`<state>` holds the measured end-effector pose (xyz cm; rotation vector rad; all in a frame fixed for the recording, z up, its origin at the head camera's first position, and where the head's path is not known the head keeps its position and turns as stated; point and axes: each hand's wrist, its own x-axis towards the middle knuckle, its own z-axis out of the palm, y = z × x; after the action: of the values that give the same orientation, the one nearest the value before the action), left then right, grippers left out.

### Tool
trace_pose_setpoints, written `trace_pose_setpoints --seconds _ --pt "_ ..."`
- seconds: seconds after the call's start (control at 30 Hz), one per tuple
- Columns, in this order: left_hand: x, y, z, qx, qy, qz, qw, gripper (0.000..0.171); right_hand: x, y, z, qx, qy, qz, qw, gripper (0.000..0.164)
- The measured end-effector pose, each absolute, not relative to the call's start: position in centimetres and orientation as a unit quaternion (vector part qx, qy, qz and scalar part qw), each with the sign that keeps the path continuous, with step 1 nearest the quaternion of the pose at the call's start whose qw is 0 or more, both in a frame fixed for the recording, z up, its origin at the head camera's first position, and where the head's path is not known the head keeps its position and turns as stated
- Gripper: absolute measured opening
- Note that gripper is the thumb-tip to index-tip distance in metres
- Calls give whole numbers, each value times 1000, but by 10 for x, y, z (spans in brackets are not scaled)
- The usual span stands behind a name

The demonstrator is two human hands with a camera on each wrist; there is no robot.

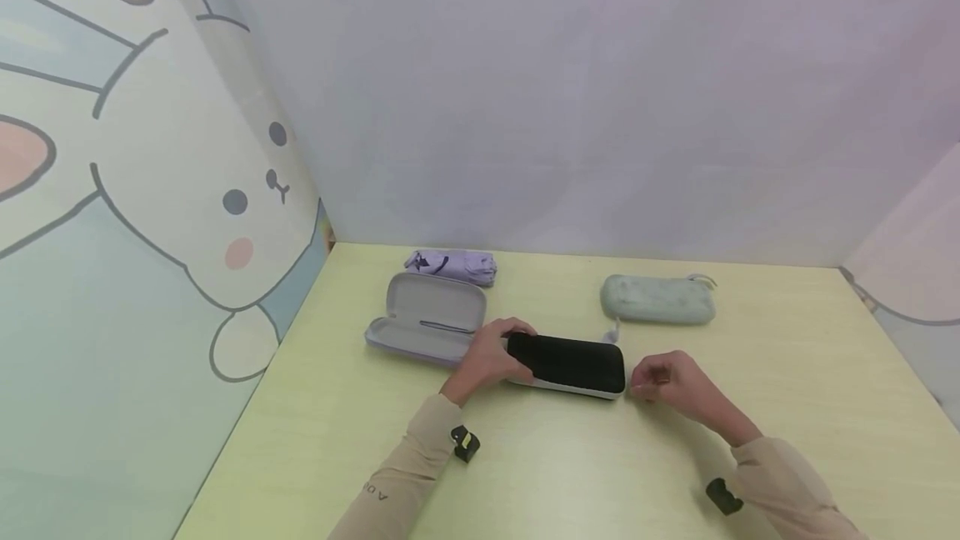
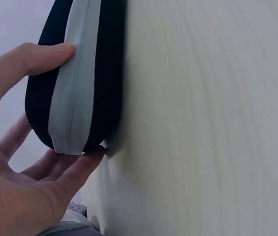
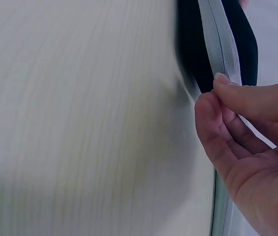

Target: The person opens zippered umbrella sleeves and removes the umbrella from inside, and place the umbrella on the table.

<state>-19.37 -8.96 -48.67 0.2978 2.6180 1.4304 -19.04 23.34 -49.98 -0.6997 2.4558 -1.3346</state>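
A black pencil case [image 1: 566, 362] with a pale zipper band [image 2: 75, 93] lies on the table between both hands. My left hand [image 1: 495, 354] grips its left end; the thumb presses the zipper band, and fingers curl round the end. At the opposite end, my right hand [image 1: 670, 383] has its thumb and index fingertips [image 3: 221, 81] pinched together at the end of the zipper. The zipper pull itself is hidden between those fingertips. Left of the pencil case, an opened lavender-grey hard case [image 1: 420, 340] holds a slim dark stick [image 1: 446, 327].
A folded purple umbrella [image 1: 453, 266] lies behind the opened hard case. Back right is a pale green zippered pouch [image 1: 660, 300] with a loop. A small lilac charm [image 1: 611, 333] sits behind the black case's right end. Fabric walls border the yellow table [image 1: 555, 473].
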Motion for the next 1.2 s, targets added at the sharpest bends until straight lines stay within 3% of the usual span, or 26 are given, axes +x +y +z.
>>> trace_pose_setpoints --seconds 1.2 --pt "-193 -88 -488 90 872 476 68 57 -161 223 -498 -183 837 -501 123 6"
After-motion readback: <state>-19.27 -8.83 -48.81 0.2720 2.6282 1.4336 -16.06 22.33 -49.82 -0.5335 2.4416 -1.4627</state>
